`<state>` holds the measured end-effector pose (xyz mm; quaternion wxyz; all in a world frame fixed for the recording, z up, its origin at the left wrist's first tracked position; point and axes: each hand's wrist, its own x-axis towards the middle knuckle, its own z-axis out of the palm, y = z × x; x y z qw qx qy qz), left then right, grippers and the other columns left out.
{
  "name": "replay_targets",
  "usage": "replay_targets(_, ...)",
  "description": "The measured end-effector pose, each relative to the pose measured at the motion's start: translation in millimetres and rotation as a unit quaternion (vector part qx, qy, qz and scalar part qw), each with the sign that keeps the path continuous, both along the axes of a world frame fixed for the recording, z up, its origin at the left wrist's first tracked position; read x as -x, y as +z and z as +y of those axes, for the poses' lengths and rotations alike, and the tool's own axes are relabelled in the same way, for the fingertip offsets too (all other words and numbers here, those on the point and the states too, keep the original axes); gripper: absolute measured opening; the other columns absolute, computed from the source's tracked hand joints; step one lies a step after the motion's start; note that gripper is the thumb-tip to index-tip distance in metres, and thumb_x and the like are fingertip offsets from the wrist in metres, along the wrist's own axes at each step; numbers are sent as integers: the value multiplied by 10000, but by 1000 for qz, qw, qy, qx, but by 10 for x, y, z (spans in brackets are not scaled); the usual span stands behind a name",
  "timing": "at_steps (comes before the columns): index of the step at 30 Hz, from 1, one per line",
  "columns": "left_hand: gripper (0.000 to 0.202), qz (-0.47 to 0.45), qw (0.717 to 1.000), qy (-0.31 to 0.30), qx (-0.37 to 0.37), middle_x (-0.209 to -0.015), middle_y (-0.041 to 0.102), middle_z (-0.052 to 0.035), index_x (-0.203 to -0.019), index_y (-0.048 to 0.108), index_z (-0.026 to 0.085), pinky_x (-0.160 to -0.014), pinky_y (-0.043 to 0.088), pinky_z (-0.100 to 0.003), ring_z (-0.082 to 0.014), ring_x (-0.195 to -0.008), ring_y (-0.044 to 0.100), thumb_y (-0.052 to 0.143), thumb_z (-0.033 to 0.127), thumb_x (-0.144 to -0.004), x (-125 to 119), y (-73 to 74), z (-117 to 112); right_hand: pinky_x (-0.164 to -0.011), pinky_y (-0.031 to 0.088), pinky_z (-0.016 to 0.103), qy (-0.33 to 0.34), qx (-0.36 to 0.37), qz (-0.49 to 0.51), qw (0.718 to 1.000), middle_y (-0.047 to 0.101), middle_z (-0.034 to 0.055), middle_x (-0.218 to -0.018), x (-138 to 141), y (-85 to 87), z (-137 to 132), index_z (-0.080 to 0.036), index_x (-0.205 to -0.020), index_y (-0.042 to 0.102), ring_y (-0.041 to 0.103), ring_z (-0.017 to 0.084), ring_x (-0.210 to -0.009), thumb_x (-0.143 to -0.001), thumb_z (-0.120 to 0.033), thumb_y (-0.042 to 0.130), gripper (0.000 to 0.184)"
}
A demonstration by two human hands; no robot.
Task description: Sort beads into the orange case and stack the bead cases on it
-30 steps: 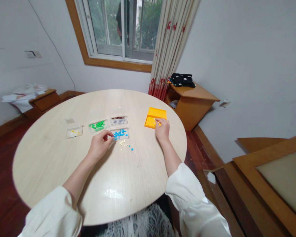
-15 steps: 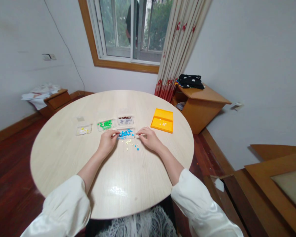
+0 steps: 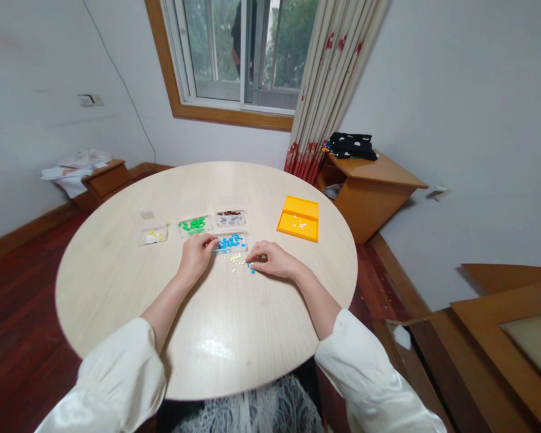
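My left hand (image 3: pixel 197 252) is closed at the left end of a clear plastic box (image 3: pixel 246 242) of small blue pieces (image 3: pixel 231 242), its fingertips on the box's edge. My right hand (image 3: pixel 273 258) reaches down to the tabletop just right of a scatter of tiny pale yellow pieces (image 3: pixel 235 258). Its thumb and fingertips come together low over the table; whatever lies between them is too small to make out. By those fingertips is a loose blue piece (image 3: pixel 253 271).
Behind the blue pieces stands a clear box of brown and grey pieces (image 3: pixel 231 218). To its left are a box of green pieces (image 3: pixel 193 225) and a box with a few yellow ones (image 3: pixel 153 234). An opened orange case (image 3: pixel 298 231) holds white bits. The round table (image 3: pixel 198 343) carries everything.
My right hand has moved down and slightly left, from beside the blue pieces' box to the loose pieces on the table. The left hand stays at the box.
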<state>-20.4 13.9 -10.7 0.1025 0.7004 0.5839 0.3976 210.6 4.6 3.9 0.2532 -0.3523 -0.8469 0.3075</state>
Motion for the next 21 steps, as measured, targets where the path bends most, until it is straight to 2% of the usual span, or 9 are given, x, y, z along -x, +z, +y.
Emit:
replay_targets(5,158,12,999,-19,-27,-742,676,-33,-738,668,194,-720,417,-316,-178,-712,538,551,279,-802,-46,62,-62,-702,421,240,-11,5,-18,1000,625,15,-749,-23,-4,14,-158,-746,686,546,117,-736,-734,-92,654,74)
replay_targets(8,124,43,994,-93,-48,-761,645,-33,-747,672,197,-773,405,-327,-184,-777,531,584,265,-800,-117,99,-141,-683,414,235,-40,11,-5,999,627,11,-721,-18,-14,25,-147,-731,663,549,111,-701,-759,-102,620,69)
replay_targets(12,134,97,974,-195,-61,-866,590,-56,-860,702,205,-801,387,-344,-201,-870,492,585,257,-820,-253,118,-264,-635,404,226,-127,3,59,990,639,6,-700,-51,-17,88,-141,-774,645,546,105,-647,-784,-132,561,85)
replay_targets(16,168,159,959,-231,-42,-930,549,-75,-926,705,212,-792,375,-356,-214,-891,461,565,235,-836,-354,106,-323,-653,414,248,-246,-70,111,960,661,23,-726,-192,-12,220,-152,-756,648,561,128,-671,-779,-178,548,106)
replay_targets(21,146,196,949,-242,-36,-930,532,-82,-884,706,195,-802,363,-373,-222,-899,460,571,204,-829,-401,60,-301,-725,445,308,-381,-142,145,902,687,71,-797,-422,-45,370,-157,-768,674,595,178,-727,-795,-241,531,168)
